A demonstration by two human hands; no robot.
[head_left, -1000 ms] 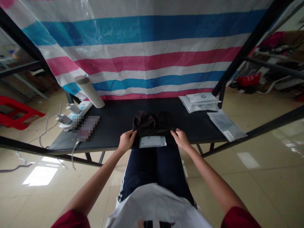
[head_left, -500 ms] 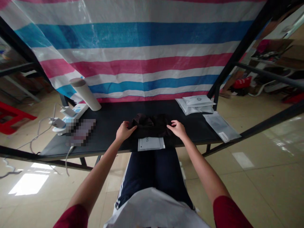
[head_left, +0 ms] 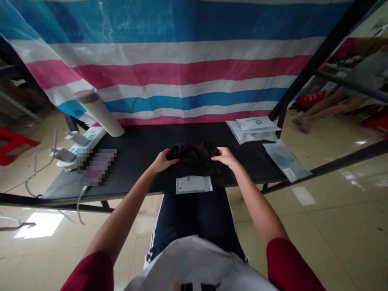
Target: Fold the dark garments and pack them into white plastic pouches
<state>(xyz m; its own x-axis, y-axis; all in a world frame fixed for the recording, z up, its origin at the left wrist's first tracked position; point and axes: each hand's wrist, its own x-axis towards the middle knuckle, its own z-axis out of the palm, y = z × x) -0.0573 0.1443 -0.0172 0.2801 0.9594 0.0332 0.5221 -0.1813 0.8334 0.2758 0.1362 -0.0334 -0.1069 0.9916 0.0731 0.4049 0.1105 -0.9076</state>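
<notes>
A bunched piece of black cloth [head_left: 195, 159] lies on the black table near its front edge. My left hand [head_left: 163, 161] grips its left end between thumb and fingers. At the right end, my right hand [head_left: 226, 157] pinches the cloth in the same way. Just in front of the cloth, partly under it, a white plastic pouch with dark lettering [head_left: 194, 184] sticks out over the table's edge. The cloth's exact kind is hard to make out in its folds.
A stack of white packed pouches [head_left: 254, 127] lies at the back right, with a flat frosted pouch [head_left: 286, 161] nearer. On the left are a phone [head_left: 98, 166], a power strip [head_left: 86, 147] and a leaning white cylinder [head_left: 101, 113]. Striped sheeting [head_left: 182, 72] hangs behind. Someone's legs [head_left: 327, 107] show far right.
The cloth is bunched somewhat differently between my hands, its right part raised. My view has tilted slightly down. Another person's legs have come into view at the far right.
</notes>
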